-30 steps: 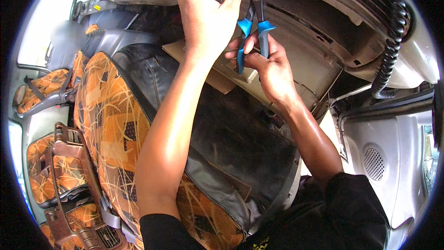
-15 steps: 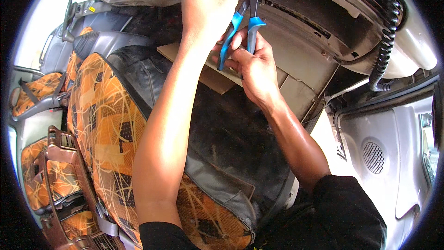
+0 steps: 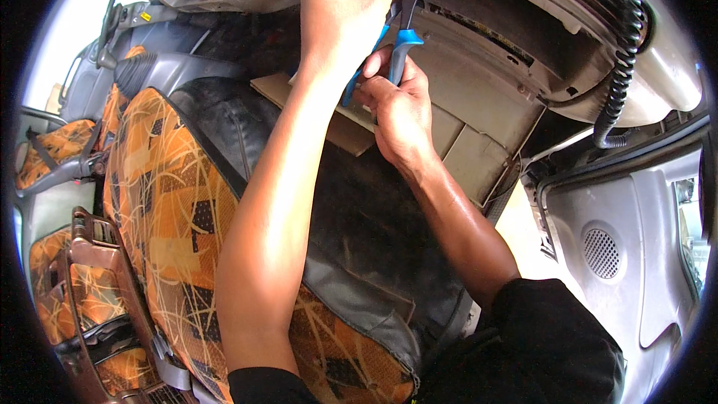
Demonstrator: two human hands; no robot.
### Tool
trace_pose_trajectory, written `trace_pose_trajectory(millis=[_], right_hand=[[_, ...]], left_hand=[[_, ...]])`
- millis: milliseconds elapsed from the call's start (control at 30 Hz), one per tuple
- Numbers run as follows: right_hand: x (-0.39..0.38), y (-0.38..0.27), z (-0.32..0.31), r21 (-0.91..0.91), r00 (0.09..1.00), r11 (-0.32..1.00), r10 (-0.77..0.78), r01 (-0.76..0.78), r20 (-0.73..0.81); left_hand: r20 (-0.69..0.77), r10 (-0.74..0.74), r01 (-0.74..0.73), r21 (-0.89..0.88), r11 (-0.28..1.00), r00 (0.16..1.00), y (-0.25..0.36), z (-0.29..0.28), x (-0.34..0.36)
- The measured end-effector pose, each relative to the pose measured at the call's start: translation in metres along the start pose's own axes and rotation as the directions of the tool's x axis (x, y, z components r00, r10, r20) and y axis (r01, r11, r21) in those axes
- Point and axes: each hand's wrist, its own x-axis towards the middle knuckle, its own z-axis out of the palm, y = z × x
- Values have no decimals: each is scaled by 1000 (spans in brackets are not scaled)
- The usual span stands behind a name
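Note:
I am inside a vehicle cab, reaching up under the dashboard (image 3: 523,0). My right hand (image 3: 400,108) grips the blue handles of a pair of pliers (image 3: 400,37), whose dark jaws point up at the dashboard's lower edge. My left hand (image 3: 348,7) is raised beside the jaws, its fingers pinched on something small at the dashboard edge; what it pinches is hidden. Below the hands hangs the opened beige glovebox lid (image 3: 479,127).
An orange and black patterned seat (image 3: 179,202) lies under my arms. A black coiled cable (image 3: 621,52) hangs at the upper right. The grey door panel with a round speaker grille (image 3: 602,254) is on the right. A gear lever (image 3: 112,15) and a second seat (image 3: 52,150) stand at the left.
Both hands have shifted slightly up and to the right along the dashboard edge, the pliers swinging more upright. The view has drifted a little.

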Motion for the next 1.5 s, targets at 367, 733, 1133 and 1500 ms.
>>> trace_pose_trajectory(millis=[367, 733, 1133, 1500], right_hand=[[-4, -6, 28, 31, 990, 999, 42, -39, -133], [-22, -55, 23, 247, 959, 933, 282, -264, -40], [-18, -66, 19, 155, 925, 912, 377, -379, 45], [-19, -64, 17, 219, 904, 877, 409, -427, 124]], left_hand=[[-17, 50, -47, 114, 992, 999, 17, -1, -3], [34, 45, -50, 151, 987, 998, 18, -5, 2], [90, -14, 3, 124, 992, 996, 19, -8, 5], [111, -3, -7, 94, 996, 994, 21, -11, 6]])
